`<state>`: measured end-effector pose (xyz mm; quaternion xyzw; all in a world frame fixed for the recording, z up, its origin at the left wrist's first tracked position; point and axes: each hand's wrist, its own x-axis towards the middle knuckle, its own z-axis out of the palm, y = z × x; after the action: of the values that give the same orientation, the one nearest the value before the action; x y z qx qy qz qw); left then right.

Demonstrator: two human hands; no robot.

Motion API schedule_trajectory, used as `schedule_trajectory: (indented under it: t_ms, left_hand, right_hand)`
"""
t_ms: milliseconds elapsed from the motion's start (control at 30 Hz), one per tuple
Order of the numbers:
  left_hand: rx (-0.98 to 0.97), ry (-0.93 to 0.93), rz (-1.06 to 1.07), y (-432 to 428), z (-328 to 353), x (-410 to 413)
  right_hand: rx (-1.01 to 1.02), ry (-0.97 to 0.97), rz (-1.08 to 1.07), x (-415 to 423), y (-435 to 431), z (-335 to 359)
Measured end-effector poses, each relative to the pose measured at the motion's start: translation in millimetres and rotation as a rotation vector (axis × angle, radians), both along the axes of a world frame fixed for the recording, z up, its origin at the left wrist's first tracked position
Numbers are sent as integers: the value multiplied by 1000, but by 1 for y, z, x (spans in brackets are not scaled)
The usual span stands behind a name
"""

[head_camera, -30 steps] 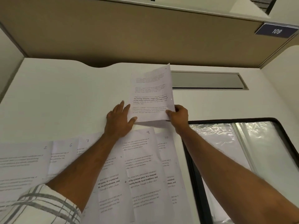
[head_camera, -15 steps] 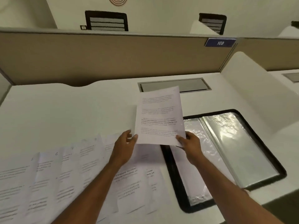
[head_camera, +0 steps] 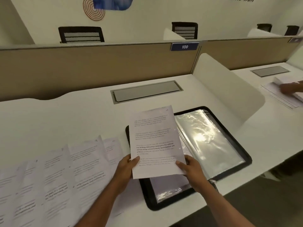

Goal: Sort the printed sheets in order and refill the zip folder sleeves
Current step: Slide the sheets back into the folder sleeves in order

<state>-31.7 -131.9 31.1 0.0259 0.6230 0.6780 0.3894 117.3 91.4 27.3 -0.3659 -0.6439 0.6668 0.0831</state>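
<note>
Pinching sheet (head_camera: 155, 140) at bottom corners, left hand (head_camera: 125, 167) and right hand (head_camera: 191, 168) both gripping, folder (head_camera: 148, 199) lying under hands. Likely needing squaring to sleeve (head_camera: 208, 141) beyond right hand, avoiding buckling.

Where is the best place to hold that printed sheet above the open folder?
By its bottom edge, one hand at each lower corner, coming from the person's side. The printed sheet is thin and tilted up over the zip folder; the left hand and right hand pinch it so, leaving the top edge free.
</note>
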Motion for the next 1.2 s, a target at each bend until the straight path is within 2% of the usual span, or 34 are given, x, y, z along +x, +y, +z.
schedule_trajectory:
  t_ms: [233,400,633,800,933,1200]
  left_hand:
    - [23,2,26,46,-6,51]
    - [-9,28,166,89,-15,90]
    - [-62,83,253,122,-13,124]
    - [-97,107,246,130,-15,127]
    - [-101,112,235,136,-13,122]
    - [-59,116,155,166,-11,112]
  right_hand:
    - [-61,34,89,44,54,-2]
    - [-91,34,159,66,100,0]
    - [-19,-8,284,78,141,0]
    - [-32,-40,360,71,155,3]
    - [-112,-59,320,59,167,7]
    - [-96,-51,329,43,194,16]
